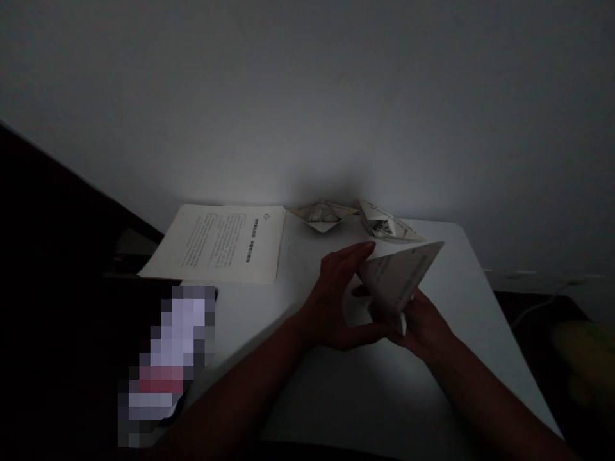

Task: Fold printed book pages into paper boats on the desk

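Note:
A folded printed paper [401, 275], triangular in outline, is held above the white table between both hands. My left hand [334, 304] grips its left corner and lower edge, thumb and fingers curved around it. My right hand [423, 320] holds the paper from below and behind; its fingers are partly hidden by the sheet. Beyond the hands, two folded paper boats rest near the wall: one boat [323, 216] straight ahead and another boat [388, 224] to its right.
A stack of printed sheets [230, 246] lies at the table's back left. A phone-like device with a blurred screen [168, 358] is at the left edge. The white table [461, 262] meets a grey wall [307, 96]. A pale cable [538, 307] runs beyond the right edge.

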`<state>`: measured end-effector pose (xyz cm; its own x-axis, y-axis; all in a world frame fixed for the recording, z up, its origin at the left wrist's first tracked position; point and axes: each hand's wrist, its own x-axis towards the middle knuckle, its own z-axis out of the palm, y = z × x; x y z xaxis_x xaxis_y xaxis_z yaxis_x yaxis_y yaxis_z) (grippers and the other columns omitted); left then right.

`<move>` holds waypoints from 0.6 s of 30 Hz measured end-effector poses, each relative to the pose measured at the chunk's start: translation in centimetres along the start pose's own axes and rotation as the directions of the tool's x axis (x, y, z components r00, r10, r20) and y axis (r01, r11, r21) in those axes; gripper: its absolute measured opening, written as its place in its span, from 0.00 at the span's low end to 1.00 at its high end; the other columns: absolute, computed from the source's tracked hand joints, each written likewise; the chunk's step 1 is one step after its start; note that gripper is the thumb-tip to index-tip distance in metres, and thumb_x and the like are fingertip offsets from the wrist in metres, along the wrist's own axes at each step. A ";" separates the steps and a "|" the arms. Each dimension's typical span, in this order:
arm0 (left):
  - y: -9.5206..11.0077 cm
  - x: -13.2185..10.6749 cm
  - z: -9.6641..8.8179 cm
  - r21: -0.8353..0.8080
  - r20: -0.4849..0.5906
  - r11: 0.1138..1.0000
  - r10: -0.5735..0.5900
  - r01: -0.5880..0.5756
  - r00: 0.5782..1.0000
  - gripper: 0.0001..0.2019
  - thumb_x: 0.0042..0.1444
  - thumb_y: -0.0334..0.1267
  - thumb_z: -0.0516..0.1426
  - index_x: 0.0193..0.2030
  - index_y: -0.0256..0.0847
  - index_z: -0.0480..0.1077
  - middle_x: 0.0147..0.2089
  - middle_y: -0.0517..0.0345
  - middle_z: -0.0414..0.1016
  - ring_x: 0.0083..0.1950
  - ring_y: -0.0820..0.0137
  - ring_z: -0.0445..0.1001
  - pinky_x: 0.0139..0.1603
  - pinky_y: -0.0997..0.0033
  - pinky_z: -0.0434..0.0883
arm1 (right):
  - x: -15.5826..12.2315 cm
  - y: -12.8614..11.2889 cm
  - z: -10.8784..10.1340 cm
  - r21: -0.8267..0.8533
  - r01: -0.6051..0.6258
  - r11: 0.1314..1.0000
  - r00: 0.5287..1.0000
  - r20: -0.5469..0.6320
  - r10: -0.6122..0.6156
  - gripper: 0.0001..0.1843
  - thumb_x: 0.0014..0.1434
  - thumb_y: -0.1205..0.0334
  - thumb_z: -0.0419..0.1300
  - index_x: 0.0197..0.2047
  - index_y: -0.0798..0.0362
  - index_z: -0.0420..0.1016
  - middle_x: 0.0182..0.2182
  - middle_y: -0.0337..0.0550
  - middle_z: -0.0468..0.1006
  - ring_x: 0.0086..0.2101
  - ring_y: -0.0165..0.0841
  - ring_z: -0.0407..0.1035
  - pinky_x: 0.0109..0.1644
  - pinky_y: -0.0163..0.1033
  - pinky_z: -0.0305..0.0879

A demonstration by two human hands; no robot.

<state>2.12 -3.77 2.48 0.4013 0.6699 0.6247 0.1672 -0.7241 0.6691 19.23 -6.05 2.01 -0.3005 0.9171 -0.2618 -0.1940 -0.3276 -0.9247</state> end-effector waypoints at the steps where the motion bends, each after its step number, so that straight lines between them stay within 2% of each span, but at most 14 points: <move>1: 0.0 -0.1 -0.2 -0.011 -0.012 1.000 -0.025 0.025 1.000 0.48 0.43 0.48 0.65 0.67 0.43 0.45 0.65 0.40 0.54 0.65 0.50 0.54 0.62 0.46 0.56 | 0.0 -0.2 -0.1 0.012 -0.031 0.999 0.999 0.033 0.030 0.23 0.51 0.47 0.58 0.46 0.53 0.72 0.26 0.46 0.78 0.14 0.28 0.61 0.14 0.34 0.57; 4: -0.3 -0.2 -0.4 -0.058 -0.045 0.996 -0.071 0.068 0.996 0.42 0.47 0.43 0.64 0.66 0.44 0.48 0.65 0.42 0.55 0.65 0.52 0.55 0.61 0.48 0.59 | 0.0 -0.4 -0.5 0.034 -0.086 0.996 0.995 0.049 0.084 0.23 0.53 0.45 0.55 0.44 0.52 0.74 0.28 0.47 0.79 0.13 0.27 0.60 0.12 0.32 0.55; 6: -0.4 -0.2 -0.4 -0.090 -0.060 0.993 -0.078 0.073 0.995 0.38 0.49 0.41 0.63 0.65 0.45 0.51 0.65 0.43 0.56 0.65 0.54 0.56 0.58 0.50 0.62 | 0.0 -0.4 -0.7 0.051 -0.130 0.990 0.990 0.052 0.128 0.24 0.54 0.42 0.52 0.42 0.51 0.74 0.26 0.46 0.78 0.12 0.26 0.58 0.10 0.31 0.51; 10: -0.4 -0.2 -0.2 -0.151 -0.051 0.986 -0.086 0.078 0.995 0.30 0.52 0.39 0.60 0.62 0.46 0.56 0.62 0.45 0.60 0.62 0.56 0.60 0.54 0.55 0.67 | 0.0 -0.2 -1.1 0.064 -0.229 0.971 0.965 0.145 0.218 0.28 0.53 0.37 0.49 0.40 0.51 0.74 0.21 0.42 0.74 0.11 0.25 0.56 0.09 0.28 0.47; 13: -0.2 -0.1 -0.1 -0.190 -0.063 0.977 -0.108 0.095 0.992 0.25 0.54 0.38 0.58 0.60 0.47 0.61 0.61 0.47 0.62 0.60 0.58 0.63 0.53 0.56 0.68 | -0.2 -0.3 -1.2 0.037 -0.304 0.952 0.930 0.229 0.288 0.30 0.52 0.33 0.48 0.40 0.51 0.72 0.22 0.40 0.75 0.11 0.23 0.57 0.10 0.27 0.49; 16: 0.0 0.0 0.0 -0.205 -0.057 0.973 -0.125 0.111 0.991 0.21 0.54 0.37 0.59 0.56 0.48 0.66 0.60 0.48 0.63 0.59 0.59 0.64 0.54 0.56 0.68 | -0.4 0.0 -1.3 0.023 -0.384 0.923 0.888 0.282 0.362 0.33 0.51 0.30 0.47 0.38 0.51 0.71 0.18 0.38 0.72 0.11 0.25 0.61 0.11 0.26 0.52; 17: 0.0 0.0 -0.1 -0.217 -0.054 0.970 -0.128 0.114 0.990 0.21 0.54 0.38 0.59 0.56 0.48 0.66 0.60 0.49 0.63 0.59 0.59 0.64 0.53 0.57 0.69 | -0.5 0.2 -1.3 0.011 -0.395 0.918 0.880 0.292 0.375 0.33 0.51 0.30 0.46 0.37 0.52 0.71 0.16 0.37 0.71 0.11 0.26 0.62 0.10 0.27 0.52; 18: 0.1 0.0 -0.1 -0.234 -0.050 0.965 -0.131 0.116 0.990 0.22 0.54 0.38 0.59 0.57 0.49 0.65 0.61 0.49 0.62 0.59 0.59 0.64 0.52 0.58 0.69 | -0.5 0.4 -1.4 -0.011 -0.364 0.931 0.894 0.277 0.353 0.33 0.52 0.31 0.46 0.36 0.53 0.71 0.15 0.37 0.70 0.10 0.26 0.61 0.10 0.27 0.52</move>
<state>2.09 -3.78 2.55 0.3308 0.7662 0.5509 -0.0026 -0.5830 0.8125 20.60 -6.37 1.39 -0.5961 0.6408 -0.4838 -0.0606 -0.6367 -0.7687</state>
